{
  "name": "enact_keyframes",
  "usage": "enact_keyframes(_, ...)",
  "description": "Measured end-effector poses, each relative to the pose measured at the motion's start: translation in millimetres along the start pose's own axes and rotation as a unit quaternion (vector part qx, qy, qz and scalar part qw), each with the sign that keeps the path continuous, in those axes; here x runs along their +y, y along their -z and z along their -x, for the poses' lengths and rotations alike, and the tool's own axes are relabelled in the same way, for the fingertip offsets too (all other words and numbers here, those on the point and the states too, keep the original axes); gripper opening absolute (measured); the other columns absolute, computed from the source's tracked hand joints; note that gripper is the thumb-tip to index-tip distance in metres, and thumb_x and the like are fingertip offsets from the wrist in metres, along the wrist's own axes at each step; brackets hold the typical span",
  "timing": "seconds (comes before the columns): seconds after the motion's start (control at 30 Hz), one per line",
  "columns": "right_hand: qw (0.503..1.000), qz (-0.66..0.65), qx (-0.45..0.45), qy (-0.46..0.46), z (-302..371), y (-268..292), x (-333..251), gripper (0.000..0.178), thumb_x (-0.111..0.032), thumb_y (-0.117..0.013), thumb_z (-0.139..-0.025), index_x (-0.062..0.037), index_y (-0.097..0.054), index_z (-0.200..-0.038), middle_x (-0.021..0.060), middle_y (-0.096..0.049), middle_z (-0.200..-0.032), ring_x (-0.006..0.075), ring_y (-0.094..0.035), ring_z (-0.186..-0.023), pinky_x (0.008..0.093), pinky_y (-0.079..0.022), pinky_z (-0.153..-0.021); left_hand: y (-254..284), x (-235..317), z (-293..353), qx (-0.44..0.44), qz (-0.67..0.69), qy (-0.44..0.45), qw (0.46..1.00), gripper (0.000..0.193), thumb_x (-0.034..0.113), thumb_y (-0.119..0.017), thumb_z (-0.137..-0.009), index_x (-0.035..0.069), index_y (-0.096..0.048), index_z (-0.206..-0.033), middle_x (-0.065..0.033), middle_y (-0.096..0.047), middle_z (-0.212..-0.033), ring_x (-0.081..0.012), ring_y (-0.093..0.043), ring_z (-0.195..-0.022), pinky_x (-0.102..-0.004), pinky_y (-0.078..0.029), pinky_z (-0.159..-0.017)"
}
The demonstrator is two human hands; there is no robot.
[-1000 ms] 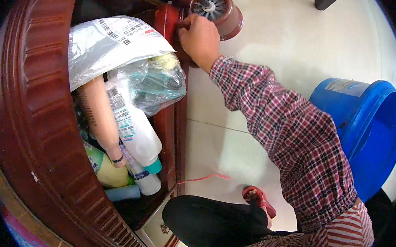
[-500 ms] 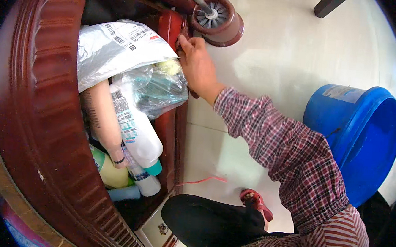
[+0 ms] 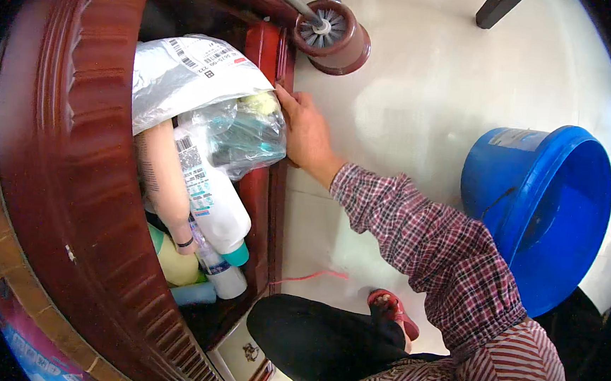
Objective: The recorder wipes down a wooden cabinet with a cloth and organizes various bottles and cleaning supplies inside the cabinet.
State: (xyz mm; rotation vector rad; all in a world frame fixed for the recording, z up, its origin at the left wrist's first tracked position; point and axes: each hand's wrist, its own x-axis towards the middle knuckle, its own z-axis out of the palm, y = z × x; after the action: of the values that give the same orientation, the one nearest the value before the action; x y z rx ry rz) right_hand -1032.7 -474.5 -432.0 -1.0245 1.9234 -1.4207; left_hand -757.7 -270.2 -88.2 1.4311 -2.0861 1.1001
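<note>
My right hand (image 3: 309,135) is at the front edge of a dark red wooden drawer (image 3: 254,194), which stands pulled out. One digit lies over the edge, against the corner of a silver-white plastic mailing bag (image 3: 200,77); the other fingers curl out of sight at the drawer front. Beside the hand sits a clear plastic bag (image 3: 249,140) with teal and yellow contents. The drawer also holds a white bottle with a teal cap (image 3: 220,209), a peach-coloured bottle (image 3: 166,181), a clear bottle with a white cap (image 3: 225,277) and a yellow-green pack (image 3: 177,258). My left hand is out of view.
A brush in a brown round holder (image 3: 338,44) stands beyond the drawer's corner. To the right is a large blue bucket (image 3: 502,169). A thin red string (image 3: 313,277) lies on the pale tiled floor, near my red-sandalled foot (image 3: 396,314). A dark furniture leg (image 3: 499,9) stands farther off.
My right hand has slid a little nearer to me along the drawer's front edge, away from the brush holder. The view has shifted slightly; the drawer's contents look the same.
</note>
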Motion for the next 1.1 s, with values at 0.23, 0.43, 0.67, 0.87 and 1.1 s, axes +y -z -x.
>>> enact_keyframes(0.23,0.989,0.02,0.068,-0.128,-71.9,6.9,7.3,0.047,-0.003,-0.05,-0.078,-0.0076,-0.048,-0.125,0.0221,-0.051,-0.109,0.0401,-0.058,-0.088,0.0476,-0.048,-0.074,-7.8,3.2,-0.3,0.005,0.013,-0.014,1.0,0.036,0.04,-0.054,-0.09,0.005,-0.045,-0.087,-0.0099,-0.036,-0.088,-0.0239,-0.037,-0.079,-0.0392,-0.031,-0.075)
enact_keyframes(0.43,0.998,0.029,0.009,-0.052,-0.7,-4.0,7.9,0.05,-0.001,-0.05,-0.079,-0.0116,-0.048,-0.128,0.0166,-0.054,-0.105,0.0371,-0.058,-0.088,0.043,-0.048,-0.074,-4.6,6.6,-5.6,0.01,-0.001,-0.003,1.0,0.037,0.04,-0.055,-0.089,0.005,-0.046,-0.086,-0.0094,-0.036,-0.087,-0.0235,-0.036,-0.078,-0.0382,-0.032,-0.074)
enact_keyframes(0.67,0.997,0.021,0.071,-0.036,-45.8,6.1,11.5,0.044,-0.003,-0.05,-0.079,-0.007,-0.051,-0.124,0.0187,-0.054,-0.101,0.038,-0.058,-0.086,0.0449,-0.047,-0.072,-10.1,14.1,-5.9,0.014,0.013,0.005,1.0,0.039,0.043,-0.052,-0.09,0.005,-0.045,-0.085,-0.0094,-0.036,-0.087,-0.0232,-0.036,-0.075,-0.039,-0.032,-0.073)
enact_keyframes(0.87,0.997,0.067,-0.04,0.004,-32.6,36.2,23.1,0.039,-0.007,-0.052,-0.079,-0.0095,-0.053,-0.118,0.0207,-0.057,-0.1,0.0362,-0.06,-0.084,0.0447,-0.05,-0.072,-9.6,9.8,-4.1,0.024,0.043,0.02,0.999,0.036,0.038,-0.054,-0.09,0.003,-0.049,-0.086,-0.0113,-0.039,-0.091,-0.0219,-0.037,-0.074,-0.0373,-0.035,-0.069)
enact_keyframes(1.1,0.988,-0.004,0.143,-0.064,-62.4,103.8,-32.3,0.052,-0.027,-0.065,-0.079,-0.0101,-0.043,-0.124,0.0178,-0.064,-0.09,0.0356,-0.062,-0.084,0.0434,-0.048,-0.074,-7.4,5.3,-1.6,0.051,0.088,0.068,0.993,0.033,0.034,-0.059,-0.087,0.002,-0.053,-0.083,-0.0129,-0.041,-0.095,-0.0197,-0.04,-0.067,-0.0305,-0.037,-0.06)
